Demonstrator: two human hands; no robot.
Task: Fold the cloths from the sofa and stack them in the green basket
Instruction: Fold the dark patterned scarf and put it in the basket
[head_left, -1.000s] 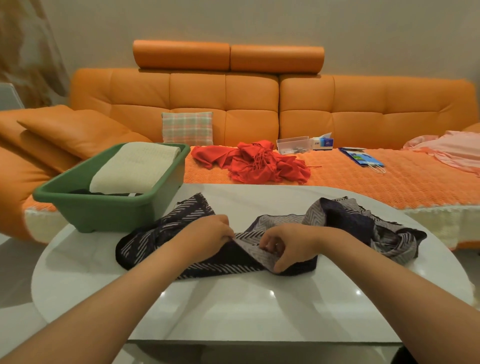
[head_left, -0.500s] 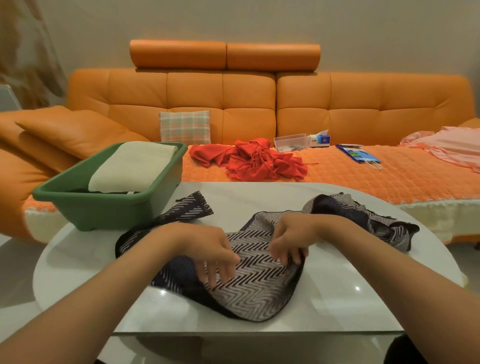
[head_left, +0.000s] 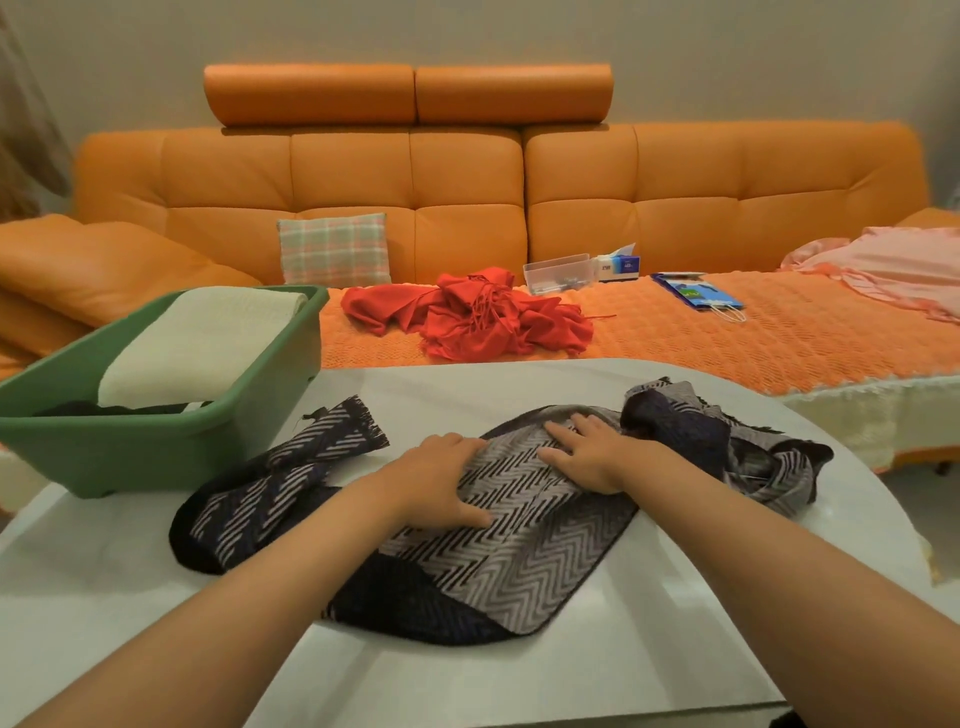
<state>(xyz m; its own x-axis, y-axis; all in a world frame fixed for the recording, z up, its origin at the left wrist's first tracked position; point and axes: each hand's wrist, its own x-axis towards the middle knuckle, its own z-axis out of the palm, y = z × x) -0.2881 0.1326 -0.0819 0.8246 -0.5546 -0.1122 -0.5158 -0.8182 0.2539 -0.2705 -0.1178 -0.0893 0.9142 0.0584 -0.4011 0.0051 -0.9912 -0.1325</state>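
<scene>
A dark scarf with a grey chevron pattern (head_left: 524, 566) lies spread across the white table (head_left: 597, 686). My left hand (head_left: 441, 483) lies flat on its middle, fingers straight. My right hand (head_left: 587, 452) presses flat on the scarf a little farther back. The scarf's right end (head_left: 737, 447) is bunched; its left end (head_left: 332, 436) reaches toward the green basket (head_left: 150, 452). The basket stands at the table's left and holds a folded cream cloth (head_left: 197, 348) over something dark. A crumpled red cloth (head_left: 472, 317) lies on the sofa seat, and a pink cloth (head_left: 893, 265) at the far right.
The orange sofa (head_left: 571, 182) runs behind the table. On its seat are a plaid cushion (head_left: 335, 249), a clear plastic box (head_left: 558, 273), a tissue box (head_left: 618, 262) and a blue paper bag (head_left: 696, 297). An orange cushion (head_left: 104, 265) sits behind the basket.
Both hands let go of the pinched scarf edge, drew a grey chevron section toward me, and now lie flat on it farther back, smoothing it.
</scene>
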